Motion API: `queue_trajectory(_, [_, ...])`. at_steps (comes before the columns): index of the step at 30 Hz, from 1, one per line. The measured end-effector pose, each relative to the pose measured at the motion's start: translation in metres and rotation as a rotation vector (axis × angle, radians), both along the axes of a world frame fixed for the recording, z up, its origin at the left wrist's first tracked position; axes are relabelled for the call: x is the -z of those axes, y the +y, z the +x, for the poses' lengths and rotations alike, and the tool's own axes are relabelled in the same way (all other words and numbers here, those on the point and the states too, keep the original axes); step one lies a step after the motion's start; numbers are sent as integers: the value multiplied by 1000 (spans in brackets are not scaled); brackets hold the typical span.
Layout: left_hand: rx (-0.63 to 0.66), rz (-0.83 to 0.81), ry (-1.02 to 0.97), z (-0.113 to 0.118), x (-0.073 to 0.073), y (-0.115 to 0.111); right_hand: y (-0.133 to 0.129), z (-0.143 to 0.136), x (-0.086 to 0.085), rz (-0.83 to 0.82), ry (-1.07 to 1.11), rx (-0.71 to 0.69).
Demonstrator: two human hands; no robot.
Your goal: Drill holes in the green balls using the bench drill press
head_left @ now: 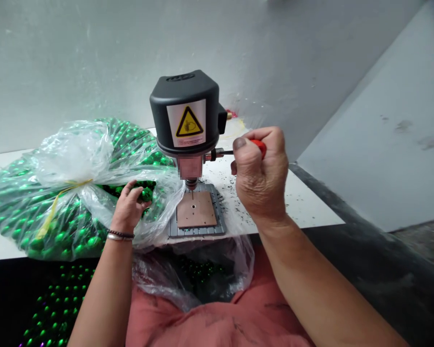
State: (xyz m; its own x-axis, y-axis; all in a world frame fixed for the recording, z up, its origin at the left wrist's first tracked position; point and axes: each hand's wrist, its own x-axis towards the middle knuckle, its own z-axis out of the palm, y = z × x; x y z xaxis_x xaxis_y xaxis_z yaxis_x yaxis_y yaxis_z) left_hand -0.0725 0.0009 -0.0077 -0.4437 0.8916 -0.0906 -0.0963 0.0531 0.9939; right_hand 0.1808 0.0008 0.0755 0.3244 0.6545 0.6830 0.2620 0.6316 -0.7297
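Observation:
A black drill press with a yellow warning label stands on the white table. Its thin bit points down at a brown square plate with a small hole, on a grey grooved base. My right hand is wrapped round the red knob of the press's lever. To the left of the press, my left hand has its fingers curled at a shiny green ball, by the opening of a clear plastic bag full of green balls.
A yellow tie cinches the bag. Dark shavings litter the table right of the press. An open plastic bag with green balls lies at my lap. More green balls show at the lower left. A wall rises behind.

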Motion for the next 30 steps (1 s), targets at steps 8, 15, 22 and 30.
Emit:
queue_trajectory(8, [113,12,-865,28,-32,-24,-2,-2,-1,1,19,-22])
queue_trajectory(15, [314,-102,-763,59,-35,-36,-2,-1,-2,40,8,-42])
queue_trajectory(22, [394,-89,-377,84,2,-47,-4,2,-3,60,-24,-39])
queue_trajectory(30, [376,-177,-167,67,13,-24,-6,6,-3,48,-81,-44])
